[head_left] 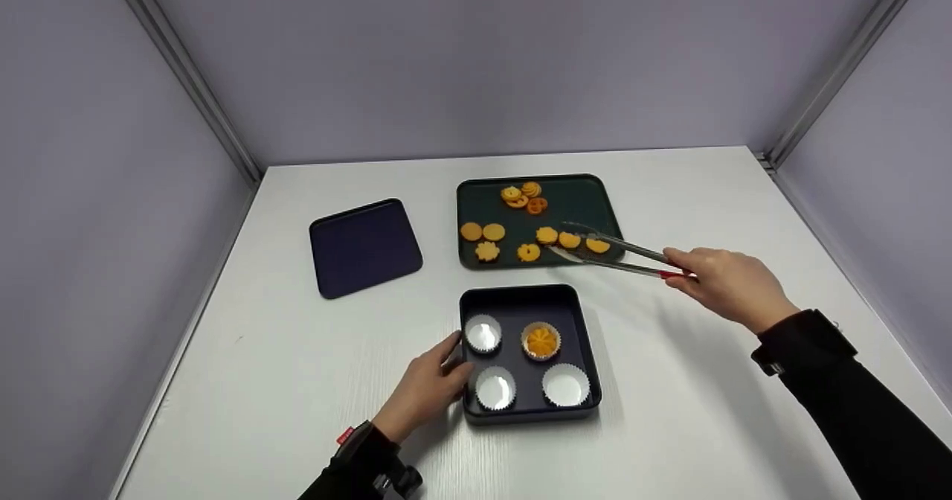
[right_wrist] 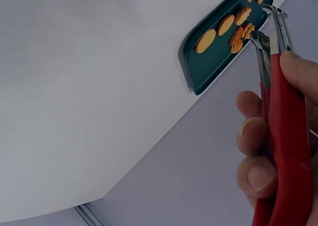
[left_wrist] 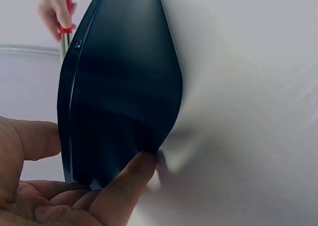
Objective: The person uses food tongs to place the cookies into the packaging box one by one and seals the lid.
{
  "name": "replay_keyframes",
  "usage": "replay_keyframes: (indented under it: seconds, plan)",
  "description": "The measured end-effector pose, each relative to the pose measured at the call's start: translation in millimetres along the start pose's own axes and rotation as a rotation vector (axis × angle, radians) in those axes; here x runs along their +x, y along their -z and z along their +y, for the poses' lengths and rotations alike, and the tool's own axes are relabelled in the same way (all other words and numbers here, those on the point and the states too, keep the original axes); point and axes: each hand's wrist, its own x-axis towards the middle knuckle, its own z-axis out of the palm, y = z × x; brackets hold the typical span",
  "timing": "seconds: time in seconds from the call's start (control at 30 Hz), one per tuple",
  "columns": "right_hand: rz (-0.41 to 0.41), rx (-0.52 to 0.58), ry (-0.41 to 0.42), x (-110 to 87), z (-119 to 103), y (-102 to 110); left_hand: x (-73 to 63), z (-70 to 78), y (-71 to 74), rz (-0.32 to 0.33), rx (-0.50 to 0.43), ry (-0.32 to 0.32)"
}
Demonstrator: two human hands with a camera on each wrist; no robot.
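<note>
My right hand (head_left: 732,284) grips red-handled metal tongs (right_wrist: 290,141). Their spread tips reach over the front right of a green tray (head_left: 580,195), one on each side of some cookies (head_left: 569,239). At the near middle sits a deep dark-blue square pan (head_left: 520,303) with fluted paper cups. An orange flower-shaped cookie (head_left: 541,341) lies in the back right cup; white insides show in the other three, such as the front right cup (head_left: 566,385). My left hand (head_left: 428,385) holds the pan's left wall, thumb and fingertip at its edges in the left wrist view.
A shallow dark-blue tray (head_left: 364,247) lies left of the green one. Several more cookies, round, flower-shaped and pretzel-shaped (head_left: 536,205), sit at the green tray's left and back. Pale panels (head_left: 461,61) border the white table (head_left: 297,381) at back and sides.
</note>
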Motion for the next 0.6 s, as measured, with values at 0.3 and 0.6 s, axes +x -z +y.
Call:
replay_keyframes:
  seconds: [0.3,0.6]
  plan:
    - [-0.021,-0.055,0.012,10.5,-5,-7,0.3,-1.0,-1.5,0.009,0.006,0.003]
    - [0.026,-0.121,0.071,22.4,-7,-15,-0.5,-0.6,-1.2,-0.026,-0.081,0.017]
